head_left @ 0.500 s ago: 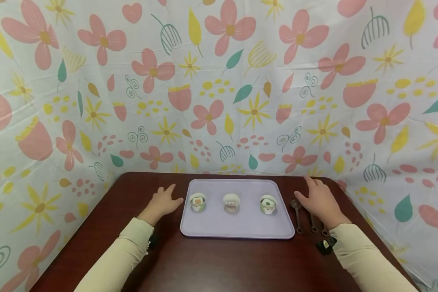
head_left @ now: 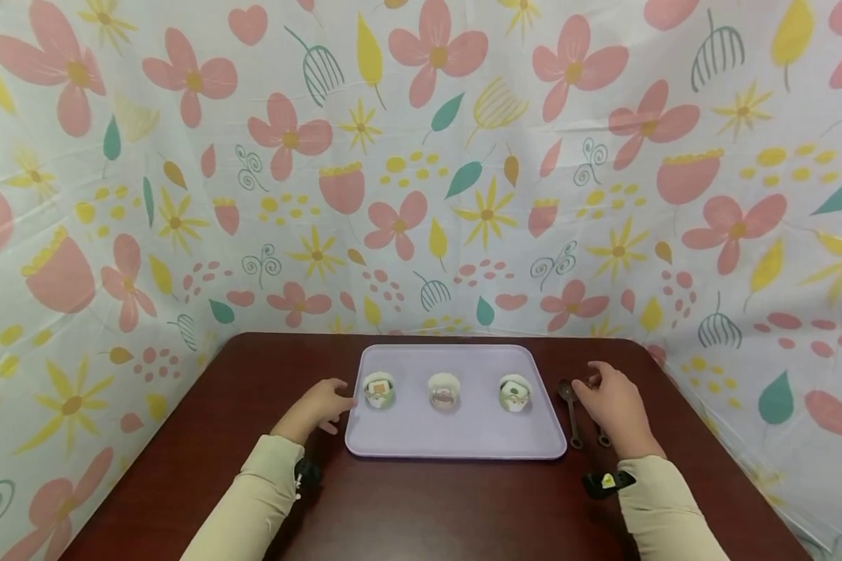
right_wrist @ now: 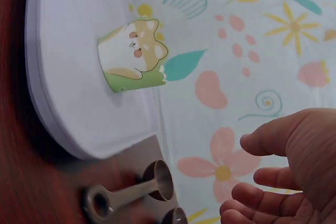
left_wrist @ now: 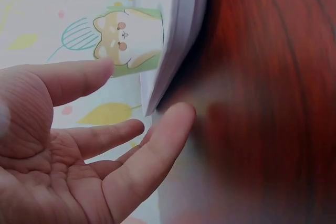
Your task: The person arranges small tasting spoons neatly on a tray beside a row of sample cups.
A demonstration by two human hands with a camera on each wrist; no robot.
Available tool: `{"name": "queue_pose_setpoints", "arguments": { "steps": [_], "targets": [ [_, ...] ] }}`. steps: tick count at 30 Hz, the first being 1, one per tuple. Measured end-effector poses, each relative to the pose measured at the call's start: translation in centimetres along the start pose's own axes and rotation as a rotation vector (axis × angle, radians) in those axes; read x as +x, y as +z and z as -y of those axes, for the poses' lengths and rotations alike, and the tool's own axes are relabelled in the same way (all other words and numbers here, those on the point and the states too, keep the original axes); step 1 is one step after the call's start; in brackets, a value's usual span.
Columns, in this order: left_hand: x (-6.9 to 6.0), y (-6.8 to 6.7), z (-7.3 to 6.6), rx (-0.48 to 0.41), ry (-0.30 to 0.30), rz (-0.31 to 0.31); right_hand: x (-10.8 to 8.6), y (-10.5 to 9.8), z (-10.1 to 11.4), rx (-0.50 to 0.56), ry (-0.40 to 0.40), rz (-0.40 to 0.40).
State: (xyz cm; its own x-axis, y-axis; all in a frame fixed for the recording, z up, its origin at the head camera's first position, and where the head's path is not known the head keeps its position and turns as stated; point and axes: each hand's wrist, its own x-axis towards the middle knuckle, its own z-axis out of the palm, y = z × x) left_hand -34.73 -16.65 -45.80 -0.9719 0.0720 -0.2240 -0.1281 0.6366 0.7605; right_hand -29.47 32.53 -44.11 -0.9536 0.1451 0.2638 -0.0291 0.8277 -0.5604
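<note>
Three cups (head_left: 445, 392) stand on the tray (head_left: 456, 436), between your spread left hand (head_left: 316, 409) and your relaxed, empty right hand (head_left: 617, 407) near the dark spoons (head_left: 572, 418). The cups look light and easily dented, so pinch their sides gently; the spoons seem stiff and smooth, best lifted by their handles.

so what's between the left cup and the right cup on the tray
A third cup: the head view shows it standing between the left cup and right cup, with bare tray on either side of it.
</note>
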Motion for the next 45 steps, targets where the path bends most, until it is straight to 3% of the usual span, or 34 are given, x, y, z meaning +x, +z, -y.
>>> {"name": "queue_pose_setpoints", "arguments": {
  "steps": [6, 16, 27, 45],
  "targets": [
    [0.0, 0.7, 0.5, -0.12, -0.01, 0.016, 0.0, 0.7, -0.3, 0.017, 0.085, 0.026],
    [0.0, 1.6, 0.6, -0.188, -0.011, -0.011, -0.2, 1.1, -0.6, -0.041, 0.127, 0.085],
    [0.0, 1.9, 0.8, -0.176, -0.009, -0.029, 0.1, 2.3, -1.3, -0.133, 0.096, 0.165],
    [0.8, 2.0, 2.1, -0.265, -0.03, -0.004, 0.1, 3.2, -2.2, -0.145, 0.096, 0.172]
  ]
}}
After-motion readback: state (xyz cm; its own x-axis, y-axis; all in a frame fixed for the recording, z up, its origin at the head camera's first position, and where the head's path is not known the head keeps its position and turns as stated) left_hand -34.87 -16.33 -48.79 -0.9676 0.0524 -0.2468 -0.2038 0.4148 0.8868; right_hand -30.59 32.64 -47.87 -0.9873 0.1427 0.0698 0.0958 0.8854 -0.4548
